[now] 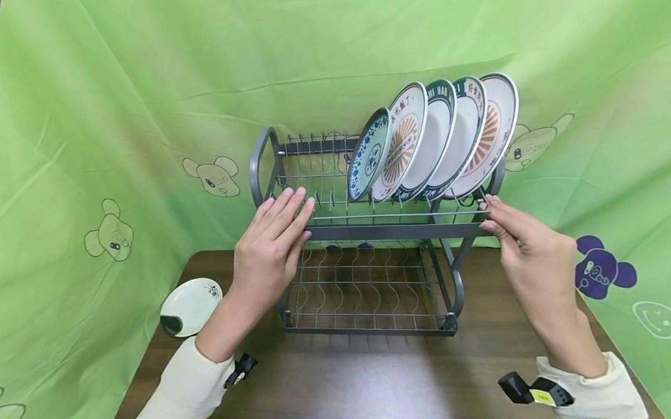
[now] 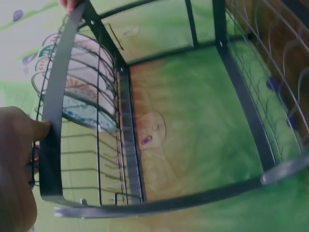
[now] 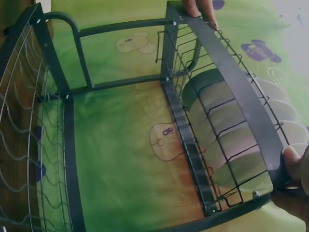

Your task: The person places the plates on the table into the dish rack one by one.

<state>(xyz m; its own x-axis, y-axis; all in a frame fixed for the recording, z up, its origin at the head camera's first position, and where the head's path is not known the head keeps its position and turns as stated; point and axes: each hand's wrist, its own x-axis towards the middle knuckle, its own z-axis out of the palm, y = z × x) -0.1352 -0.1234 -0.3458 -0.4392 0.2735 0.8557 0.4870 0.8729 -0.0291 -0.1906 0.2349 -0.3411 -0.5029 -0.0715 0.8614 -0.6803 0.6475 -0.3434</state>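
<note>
A grey two-tier dish rack point(image 1: 370, 233) stands on the table. My left hand point(image 1: 272, 246) holds the upper tier's front rail near its left end, fingers over the top and thumb on the front face in the left wrist view. At the rail's right end, my right hand point(image 1: 534, 257) pinches it between thumb and fingers. Several plates lean upright in the right half of the upper tier. The leftmost is a small blue-patterned plate point(image 1: 370, 155); white plates with orange rays or dark green rims stand behind it. Wire slots to the left hold no plates.
A small white dish point(image 1: 190, 308) with a dark patch lies on the table point(image 1: 343, 384) left of the rack, near the left forearm. The lower tier point(image 1: 367, 295) holds nothing. A green patterned cloth point(image 1: 140, 118) hangs close behind and at both sides.
</note>
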